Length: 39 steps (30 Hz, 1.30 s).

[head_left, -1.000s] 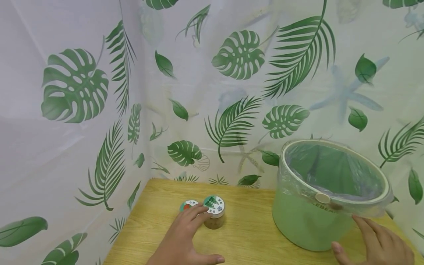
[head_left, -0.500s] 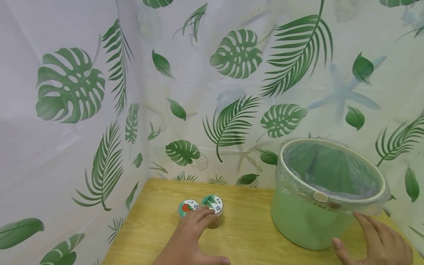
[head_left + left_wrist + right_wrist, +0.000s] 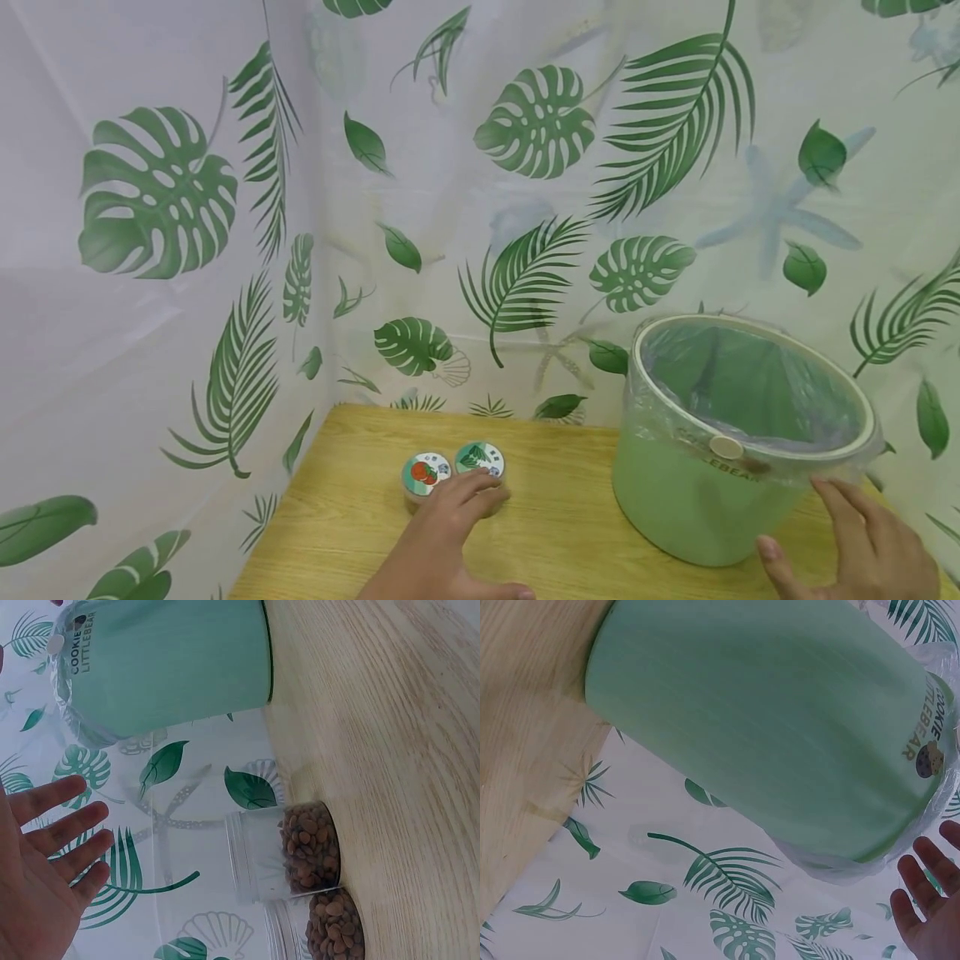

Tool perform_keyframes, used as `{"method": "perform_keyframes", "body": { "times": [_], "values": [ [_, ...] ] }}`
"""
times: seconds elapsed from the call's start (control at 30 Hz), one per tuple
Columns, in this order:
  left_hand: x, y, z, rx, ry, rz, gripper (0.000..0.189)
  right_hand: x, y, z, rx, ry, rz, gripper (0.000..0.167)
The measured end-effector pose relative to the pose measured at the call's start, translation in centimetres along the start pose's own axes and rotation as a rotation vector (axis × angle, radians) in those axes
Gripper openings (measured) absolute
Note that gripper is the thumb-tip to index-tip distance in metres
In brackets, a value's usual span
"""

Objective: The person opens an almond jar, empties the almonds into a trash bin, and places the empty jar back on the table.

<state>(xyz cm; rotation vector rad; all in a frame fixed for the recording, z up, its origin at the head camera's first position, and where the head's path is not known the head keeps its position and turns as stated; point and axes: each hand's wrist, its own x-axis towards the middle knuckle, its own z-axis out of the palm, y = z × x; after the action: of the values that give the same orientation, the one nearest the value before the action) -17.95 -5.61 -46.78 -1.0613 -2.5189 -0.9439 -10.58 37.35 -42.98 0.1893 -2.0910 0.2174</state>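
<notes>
Two small clear jars stand side by side on the wooden table. One jar (image 3: pixel 426 475) has a lid with a red fruit picture, the other jar (image 3: pixel 480 458) a lid with green leaves. Brown pellet-like pieces (image 3: pixel 309 844) fill the lower part of each in the left wrist view. My left hand (image 3: pixel 453 542) hovers in front of the jars with fingers extended, apart from them in the left wrist view. My right hand (image 3: pixel 862 542) is held beside a light green bucket (image 3: pixel 697 508), fingers spread and holding nothing.
A clear plastic bag (image 3: pixel 840 467) lines the bucket and hangs over its cream rim. Leaf-print sheeting (image 3: pixel 450 192) rises behind and to the left of the wooden table (image 3: pixel 570 517). The bucket stands at the table's right side.
My left hand has shifted slightly to the right, so the red-fruit lid shows more fully. My right hand has moved a little rightward. The jars and bucket keep their places.
</notes>
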Motion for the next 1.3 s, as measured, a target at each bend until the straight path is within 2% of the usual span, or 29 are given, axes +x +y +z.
{"method": "perform_keyframes", "body": {
  "times": [0.1,0.23,0.33,0.47,0.63,0.73,0.9,1.03,1.13,1.3],
  "values": [
    [0.2,0.1,0.1,-0.008,-0.002,0.006,0.087,0.0,-0.2,0.0,-0.016,0.010,0.019,0.107],
    [0.3,0.0,0.5,-0.019,-0.004,0.020,0.085,-0.1,0.0,0.7,-0.018,0.096,0.026,0.110],
    [0.5,0.0,0.8,-0.016,0.020,0.050,0.085,-0.2,0.2,1.2,-0.014,0.158,0.024,0.111],
    [0.8,0.2,0.9,-0.014,0.049,0.088,0.086,-0.2,0.1,1.3,-0.016,0.160,0.036,0.110],
    [0.9,0.0,1.5,-0.024,0.032,0.116,0.084,-0.3,-0.2,1.0,-0.027,0.124,0.066,0.112],
    [0.9,-0.1,1.9,-0.039,0.005,0.128,0.082,-0.2,-0.3,1.1,-0.023,0.160,0.050,0.111],
    [1.0,-0.2,2.4,-0.061,0.004,0.170,0.078,0.2,-0.3,1.5,-0.004,0.227,0.019,0.110],
    [1.1,-0.5,2.7,-0.070,0.012,0.210,0.079,0.3,-0.4,1.6,-0.005,0.222,0.029,0.110],
    [1.2,-0.7,3.0,-0.043,0.025,0.258,0.083,0.3,-0.4,1.6,-0.003,0.211,0.038,0.110],
    [1.5,-1.1,3.4,-0.002,0.046,0.321,0.090,0.1,-0.4,1.5,-0.006,0.151,0.081,0.112]
  ]
}}
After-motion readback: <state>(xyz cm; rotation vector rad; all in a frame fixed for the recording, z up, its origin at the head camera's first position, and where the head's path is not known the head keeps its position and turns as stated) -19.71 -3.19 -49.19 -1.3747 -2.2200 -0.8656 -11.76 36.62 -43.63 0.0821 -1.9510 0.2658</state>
